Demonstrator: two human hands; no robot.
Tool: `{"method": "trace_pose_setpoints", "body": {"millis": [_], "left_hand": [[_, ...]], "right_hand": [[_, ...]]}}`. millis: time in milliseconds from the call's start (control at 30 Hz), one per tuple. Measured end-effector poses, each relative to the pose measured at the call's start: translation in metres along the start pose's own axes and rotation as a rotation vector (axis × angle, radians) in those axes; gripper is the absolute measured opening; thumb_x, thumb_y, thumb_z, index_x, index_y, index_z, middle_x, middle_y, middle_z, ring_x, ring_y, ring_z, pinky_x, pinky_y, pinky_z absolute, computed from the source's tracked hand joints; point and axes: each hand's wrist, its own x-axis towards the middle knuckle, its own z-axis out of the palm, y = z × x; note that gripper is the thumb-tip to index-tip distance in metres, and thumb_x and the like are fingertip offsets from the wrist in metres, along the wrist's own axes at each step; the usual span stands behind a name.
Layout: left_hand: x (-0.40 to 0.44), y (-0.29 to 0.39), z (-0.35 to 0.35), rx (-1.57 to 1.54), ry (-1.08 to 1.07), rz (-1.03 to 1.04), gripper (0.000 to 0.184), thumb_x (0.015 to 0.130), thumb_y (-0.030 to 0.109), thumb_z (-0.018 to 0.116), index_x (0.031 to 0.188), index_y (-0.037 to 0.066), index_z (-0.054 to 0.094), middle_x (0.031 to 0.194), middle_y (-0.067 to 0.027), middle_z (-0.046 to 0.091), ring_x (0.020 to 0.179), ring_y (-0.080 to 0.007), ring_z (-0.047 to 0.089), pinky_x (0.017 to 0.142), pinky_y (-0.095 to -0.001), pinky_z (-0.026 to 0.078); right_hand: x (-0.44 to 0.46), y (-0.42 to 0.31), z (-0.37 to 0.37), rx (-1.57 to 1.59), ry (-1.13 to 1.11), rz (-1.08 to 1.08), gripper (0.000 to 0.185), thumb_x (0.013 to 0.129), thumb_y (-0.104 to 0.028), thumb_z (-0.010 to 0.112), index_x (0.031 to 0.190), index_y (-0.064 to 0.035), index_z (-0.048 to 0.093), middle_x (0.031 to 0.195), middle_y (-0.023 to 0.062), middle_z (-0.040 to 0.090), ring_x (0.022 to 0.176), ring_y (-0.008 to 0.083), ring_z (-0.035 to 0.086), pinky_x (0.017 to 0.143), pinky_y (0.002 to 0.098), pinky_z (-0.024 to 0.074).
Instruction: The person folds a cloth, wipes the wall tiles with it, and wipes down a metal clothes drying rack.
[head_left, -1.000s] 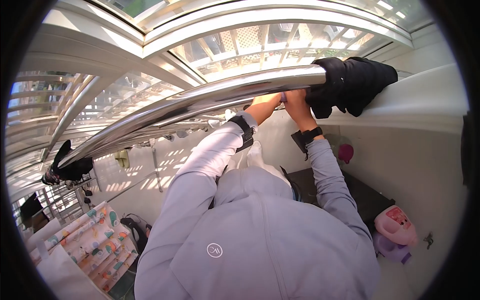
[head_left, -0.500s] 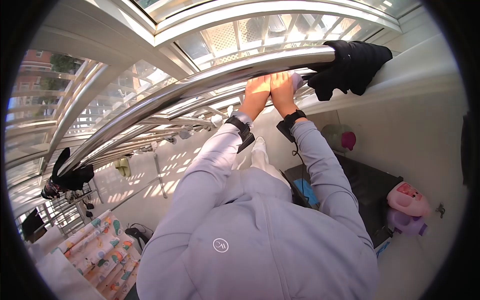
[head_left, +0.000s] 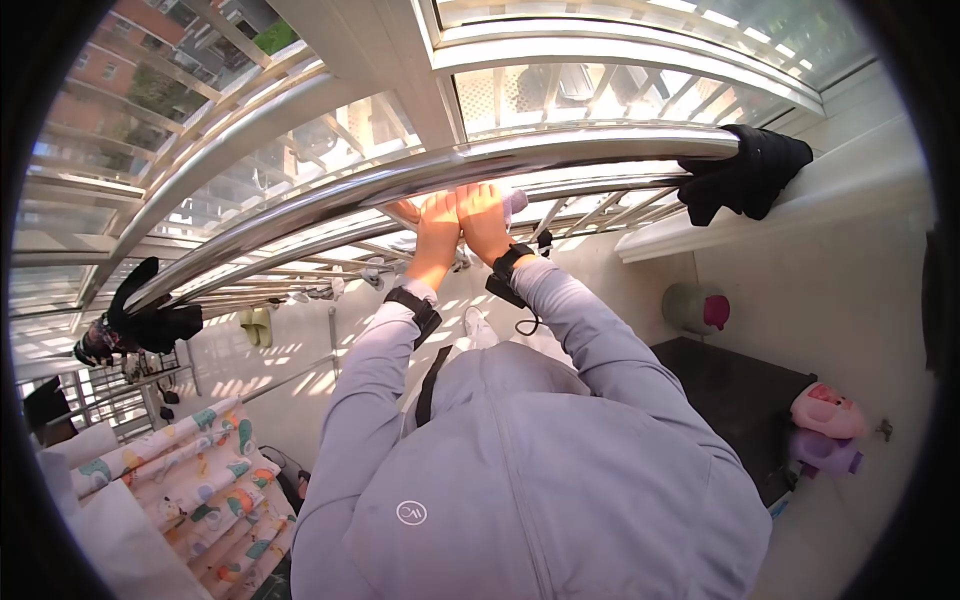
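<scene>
My left hand (head_left: 437,228) and my right hand (head_left: 485,222) are side by side just below the thick, shiny metal rail (head_left: 380,178), touching or nearly touching each other. Both sets of fingers curl over at the rail's lower edge, their tips partly hidden. A lavender cloth (head_left: 516,202) sticks out to the right from under my right hand. Whatever is beneath my left fingers does not show. Thinner metal bars run below the rail, behind my hands. Each wrist wears a black strap with a small dark box.
Black cloth items hang at the rail's right end (head_left: 745,178) and left end (head_left: 150,325). Windows with slats rise beyond. Pink and purple bottles (head_left: 828,410) stand by a dark surface (head_left: 730,395) at right. Patterned fabric (head_left: 200,490) hangs lower left; green slippers (head_left: 255,327) are farther off.
Both hands have moved left along the rail, away from the black cloth at its right end, and the lavender cloth has gone with them. My view has shifted too.
</scene>
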Motion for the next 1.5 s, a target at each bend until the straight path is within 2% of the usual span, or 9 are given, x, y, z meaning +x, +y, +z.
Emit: {"method": "trace_pose_setpoints", "body": {"millis": [167,333,400,533,567,700,933,1267,1500], "left_hand": [[0.001,0.010,0.007,0.101,-0.006,-0.075,0.024,0.078,0.008,0.059,0.101,0.004,0.056,0.092,-0.0130,0.057,0.090,-0.0301,0.056,0.082,-0.0407,0.045],[0.001,0.005,-0.011,0.021,-0.100,-0.049,0.050,0.068,0.006,0.070,0.117,0.004,0.059,0.101,-0.0103,0.061,0.098,-0.0306,0.059,0.089,-0.0385,0.047],[0.004,0.007,-0.021,0.068,-0.099,0.010,0.027,0.076,0.008,0.058,0.102,0.003,0.063,0.097,-0.0101,0.062,0.095,-0.0255,0.062,0.081,-0.0354,0.052],[0.000,0.004,-0.047,-0.038,-0.097,0.050,0.027,0.077,0.008,0.057,0.103,0.007,0.065,0.102,-0.0062,0.065,0.093,-0.0235,0.063,0.078,-0.0338,0.053],[-0.003,0.002,-0.058,-0.061,-0.276,-0.027,0.030,0.077,0.006,0.057,0.107,0.005,0.064,0.107,-0.0077,0.066,0.097,-0.0239,0.064,0.081,-0.0337,0.053],[-0.003,0.005,-0.127,-0.163,0.056,0.063,0.038,0.074,0.001,0.058,0.111,0.007,0.067,0.112,-0.0081,0.066,0.101,-0.0250,0.065,0.083,-0.0337,0.054],[-0.018,-0.010,-0.176,-0.060,0.466,0.065,0.029,0.065,0.001,0.065,0.092,0.010,0.071,0.091,-0.0029,0.065,0.086,-0.0242,0.063,0.072,-0.0349,0.054],[-0.055,-0.040,-0.082,-0.253,0.196,-0.058,0.025,0.066,-0.002,0.066,0.087,0.010,0.070,0.085,-0.0019,0.063,0.089,-0.0219,0.062,0.069,-0.0352,0.054],[-0.016,-0.012,-0.148,-0.173,0.437,0.037,0.028,0.063,-0.003,0.066,0.086,0.011,0.072,0.083,-0.0017,0.064,0.075,-0.0207,0.063,0.061,-0.0315,0.051]], "right_hand": [[-0.008,0.015,-0.010,0.131,0.048,-0.068,0.023,0.075,-0.012,0.057,0.097,-0.0047,0.057,0.090,0.0099,0.058,0.088,0.0253,0.057,0.081,0.0363,0.0439],[-0.020,0.030,-0.027,0.154,-0.005,-0.100,0.039,0.072,-0.012,0.066,0.109,-0.0071,0.056,0.103,0.0070,0.059,0.105,0.0230,0.056,0.099,0.0345,0.0395],[-0.025,0.035,-0.033,0.157,0.038,-0.152,0.047,0.071,-0.012,0.069,0.116,-0.0065,0.054,0.114,0.0089,0.058,0.112,0.0244,0.054,0.102,0.0362,0.0382],[-0.017,0.028,-0.035,0.271,0.001,-0.178,0.045,0.075,-0.006,0.063,0.119,-0.0046,0.052,0.120,0.0139,0.055,0.116,0.0276,0.051,0.105,0.0402,0.0344],[-0.015,0.026,-0.037,0.406,0.012,-0.177,0.041,0.078,-0.002,0.058,0.119,-0.0017,0.052,0.118,0.0180,0.056,0.112,0.0329,0.053,0.100,0.0418,0.0390],[-0.004,-0.008,-0.092,0.954,0.053,-0.082,0.040,0.083,0.001,0.053,0.123,0.0013,0.049,0.114,0.0250,0.057,0.106,0.0423,0.055,0.087,0.0444,0.0477],[0.016,-0.064,-0.110,0.932,0.494,-0.100,0.044,0.072,0.012,0.059,0.112,-0.0043,0.053,0.113,0.0181,0.052,0.109,0.0373,0.052,0.093,0.0421,0.0458],[0.001,-0.037,-0.036,0.766,0.014,-0.114,0.017,0.081,-0.002,0.055,0.097,-0.0053,0.057,0.105,0.0131,0.056,0.098,0.0356,0.055,0.086,0.0414,0.0456],[0.014,-0.039,-0.091,0.894,0.333,-0.075,0.033,0.066,0.009,0.063,0.095,-0.0048,0.055,0.102,0.0168,0.055,0.096,0.0373,0.056,0.082,0.0422,0.0497]]}}
